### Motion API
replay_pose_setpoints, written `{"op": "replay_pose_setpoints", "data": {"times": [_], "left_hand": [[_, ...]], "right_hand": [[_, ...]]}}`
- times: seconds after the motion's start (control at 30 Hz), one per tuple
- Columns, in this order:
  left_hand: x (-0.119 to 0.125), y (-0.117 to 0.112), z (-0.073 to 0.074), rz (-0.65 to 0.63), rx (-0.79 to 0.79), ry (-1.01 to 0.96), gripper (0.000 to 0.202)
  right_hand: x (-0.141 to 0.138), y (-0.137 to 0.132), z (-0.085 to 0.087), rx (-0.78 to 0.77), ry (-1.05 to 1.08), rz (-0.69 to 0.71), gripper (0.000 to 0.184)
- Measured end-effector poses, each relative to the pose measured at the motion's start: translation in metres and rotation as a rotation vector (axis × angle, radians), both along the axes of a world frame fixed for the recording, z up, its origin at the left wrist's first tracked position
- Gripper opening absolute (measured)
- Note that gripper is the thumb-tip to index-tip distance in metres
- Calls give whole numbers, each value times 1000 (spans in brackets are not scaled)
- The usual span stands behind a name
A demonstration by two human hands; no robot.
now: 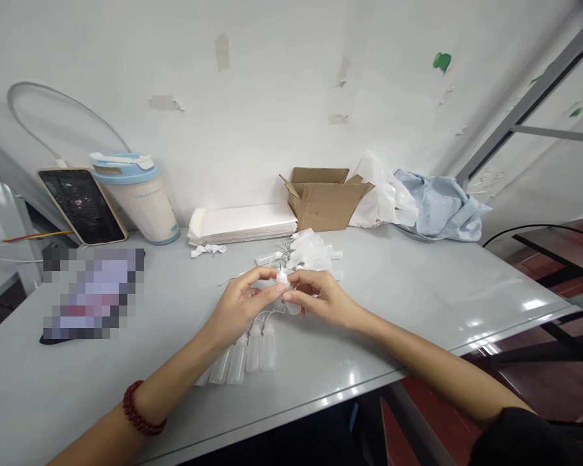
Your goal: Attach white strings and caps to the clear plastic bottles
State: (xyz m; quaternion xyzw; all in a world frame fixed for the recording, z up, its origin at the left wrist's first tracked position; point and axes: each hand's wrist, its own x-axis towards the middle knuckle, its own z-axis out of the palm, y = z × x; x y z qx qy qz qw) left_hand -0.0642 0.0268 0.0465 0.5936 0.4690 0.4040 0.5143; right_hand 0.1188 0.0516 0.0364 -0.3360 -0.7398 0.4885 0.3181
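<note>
A small translucent plastic dropper bottle (pixel 293 307) is held tilted between both hands over the middle of the table. My left hand (pixel 245 301) pinches its white cap (pixel 282 277), from which a thin dark tip points up. My right hand (pixel 323 294) has its fingers closed around the bottle near the neck. Below the hands, several similar bottles (pixel 254 349) lie in a row with thin white tubes at their tops, partly covered by my left hand and wrist. Behind the hands is a loose heap of clear plastic bottles and parts (pixel 308 251).
Along the wall stand a cup with a blue lid (pixel 140 200), a phone (pixel 82 206) on a cable, stacked white envelopes (pixel 243 222), an open cardboard box (pixel 328 204), a white plastic bag (pixel 381 200) and a pale blue cloth (pixel 440 204). A pixelated flat object (pixel 94 294) lies left. Small white caps (pixel 208 250) lie before the envelopes.
</note>
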Motion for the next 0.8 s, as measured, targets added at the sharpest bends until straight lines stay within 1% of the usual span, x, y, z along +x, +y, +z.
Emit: {"op": "replay_pose_setpoints", "data": {"times": [0.13,0.23,0.37,0.5,0.6,0.7,0.8], "left_hand": [[0,0,-1,29,-8,20,29],[1,0,-1,5,-5,6,28],[0,0,-1,16,-14,14,26],[0,1,-1,28,8,38,22],[0,1,1,-37,-1,10,20],[0,1,4,-111,3,-1,20],[-1,2,4,-113,10,9,22]], "right_hand": [[-2,-1,0,-55,39,-4,34],[-4,-3,0,-103,41,-10,34],[-4,-3,-3,-115,60,-67,35],[-2,-2,-5,-10,48,-53,40],[-2,-4,-4,89,-42,-15,41],[-2,-5,-4,188,-103,-17,37],[-1,-4,-6,261,-134,-33,34]]}}
